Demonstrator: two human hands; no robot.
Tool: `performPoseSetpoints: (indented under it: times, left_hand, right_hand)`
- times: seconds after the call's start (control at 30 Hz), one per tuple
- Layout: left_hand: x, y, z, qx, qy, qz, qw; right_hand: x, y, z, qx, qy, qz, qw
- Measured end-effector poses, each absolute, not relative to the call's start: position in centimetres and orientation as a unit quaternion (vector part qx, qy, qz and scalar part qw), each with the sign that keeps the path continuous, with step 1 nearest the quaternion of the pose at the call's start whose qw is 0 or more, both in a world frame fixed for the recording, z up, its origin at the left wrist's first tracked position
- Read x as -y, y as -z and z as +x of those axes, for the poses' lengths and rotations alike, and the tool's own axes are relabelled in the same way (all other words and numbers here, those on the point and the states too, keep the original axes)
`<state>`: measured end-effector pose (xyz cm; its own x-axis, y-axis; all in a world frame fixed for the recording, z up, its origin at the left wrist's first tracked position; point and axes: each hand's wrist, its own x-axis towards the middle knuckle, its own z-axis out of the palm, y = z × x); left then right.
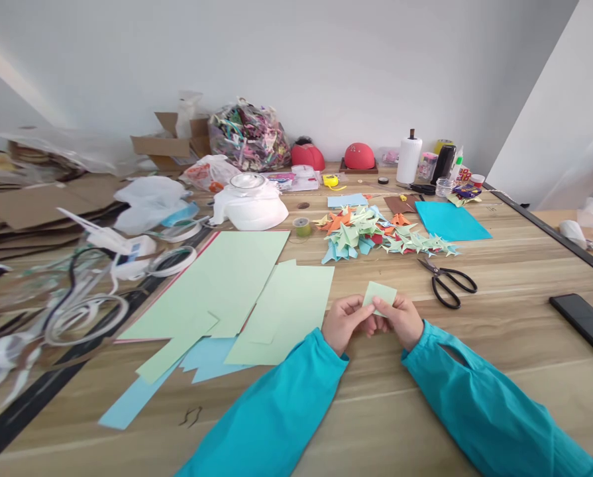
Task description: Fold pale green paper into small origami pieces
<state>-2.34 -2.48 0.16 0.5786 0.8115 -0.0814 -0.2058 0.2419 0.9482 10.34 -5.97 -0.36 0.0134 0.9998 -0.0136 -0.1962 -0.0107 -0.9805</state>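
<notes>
A small pale green paper piece is pinched between both my hands just above the wooden table. My left hand grips its lower left edge with curled fingers. My right hand holds its right side, thumb on top. Both arms wear teal sleeves. Large pale green sheets lie to the left of my hands, over light blue paper. A heap of folded paper shapes in green, orange and blue lies beyond my hands.
Black scissors lie right of my hands. A teal sheet lies farther back, a black phone near the right edge. Tape rolls, plastic bags, a white lidded container and cardboard fill the left and back.
</notes>
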Motion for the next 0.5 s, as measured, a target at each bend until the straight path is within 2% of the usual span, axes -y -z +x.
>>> performPoseSetpoints:
  times: [0.2, 0.5]
  left_hand:
    - [2.15, -0.12, -2.29, -0.332, -0.419, 0.473, 0.7]
    - [2.09, -0.07, -2.32, -0.35, -0.428, 0.481, 0.68]
  right_hand:
    - [6.12, 0.5, 10.22, 0.401, -0.556, -0.482, 0.546]
    - [6.18, 0.34, 10.35, 0.41, -0.563, -0.499, 0.515]
